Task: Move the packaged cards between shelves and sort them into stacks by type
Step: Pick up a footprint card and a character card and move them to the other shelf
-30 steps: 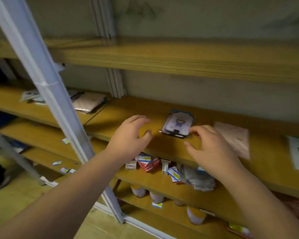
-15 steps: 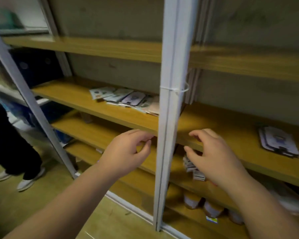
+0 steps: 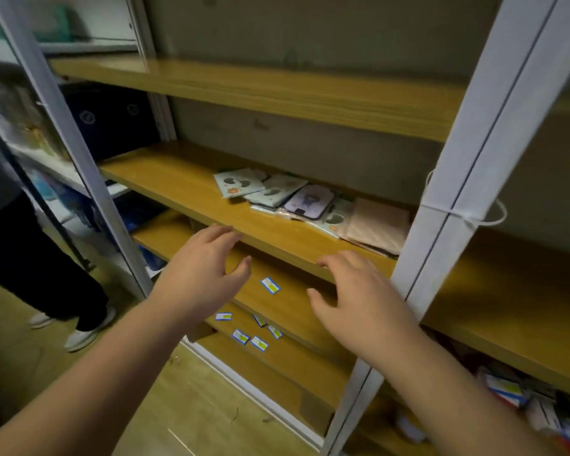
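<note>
Wooden shelf (image 3: 191, 179) held packaged cards (image 3: 277, 192) in overlapping row toward its right end, just left of white upright post (image 3: 474, 179). Left hand (image 3: 201, 278) hovered before shelf's front edge, fingers loosely spread, holding nothing. Right hand (image 3: 359, 301) hung near same edge, below cards, fingers relaxed, empty. Small blue-edged labels (image 3: 270, 285) lay scattered on lower boards beneath shelf.
</note>
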Action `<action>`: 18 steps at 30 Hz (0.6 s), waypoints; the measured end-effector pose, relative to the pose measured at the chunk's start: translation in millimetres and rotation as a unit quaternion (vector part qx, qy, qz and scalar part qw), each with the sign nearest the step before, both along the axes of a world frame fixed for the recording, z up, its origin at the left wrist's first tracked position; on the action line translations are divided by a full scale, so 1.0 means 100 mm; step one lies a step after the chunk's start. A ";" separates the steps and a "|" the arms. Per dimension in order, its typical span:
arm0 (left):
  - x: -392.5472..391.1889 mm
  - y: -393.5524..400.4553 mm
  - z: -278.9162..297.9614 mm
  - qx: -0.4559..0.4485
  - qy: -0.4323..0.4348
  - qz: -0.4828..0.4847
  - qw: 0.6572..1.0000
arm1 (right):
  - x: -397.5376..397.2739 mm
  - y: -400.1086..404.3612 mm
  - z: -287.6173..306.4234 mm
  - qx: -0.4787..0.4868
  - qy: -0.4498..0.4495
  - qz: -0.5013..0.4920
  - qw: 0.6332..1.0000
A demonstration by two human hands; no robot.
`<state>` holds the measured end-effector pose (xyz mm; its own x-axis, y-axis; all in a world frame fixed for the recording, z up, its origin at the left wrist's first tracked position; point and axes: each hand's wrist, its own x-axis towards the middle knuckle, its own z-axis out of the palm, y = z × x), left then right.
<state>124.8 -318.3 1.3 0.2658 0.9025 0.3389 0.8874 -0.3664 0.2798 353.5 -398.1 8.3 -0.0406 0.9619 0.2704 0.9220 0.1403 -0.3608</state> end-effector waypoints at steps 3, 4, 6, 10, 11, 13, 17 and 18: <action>-0.13 0.19 0.02 -0.013 0.000 0.022 1.000 | -0.10 0.30 -0.03 -0.002 0.006 0.014 1.000; -0.19 0.27 0.02 -0.014 0.003 0.029 0.999 | -0.14 0.39 -0.04 -0.001 0.008 0.016 1.000; -0.30 0.43 0.01 -0.013 0.012 0.041 0.999 | -0.21 0.56 -0.07 -0.005 0.010 0.017 1.000; -0.49 0.80 -0.05 -0.030 0.014 0.051 0.998 | -0.28 0.78 -0.12 -0.016 0.013 0.013 1.000; -0.52 0.91 -0.06 -0.032 0.014 0.048 0.998 | -0.30 0.83 -0.14 -0.016 0.011 0.009 1.000; -0.53 1.15 -0.08 -0.039 0.011 0.034 0.999 | -0.35 0.95 -0.15 -0.017 0.007 -0.007 1.000; -0.53 1.68 -0.19 -0.076 -0.022 0.004 0.997 | -0.50 1.23 -0.19 -0.015 -0.006 -0.061 0.998; -0.53 1.83 -0.22 -0.093 -0.032 0.004 0.995 | -0.55 1.31 -0.19 -0.017 -0.004 -0.075 0.997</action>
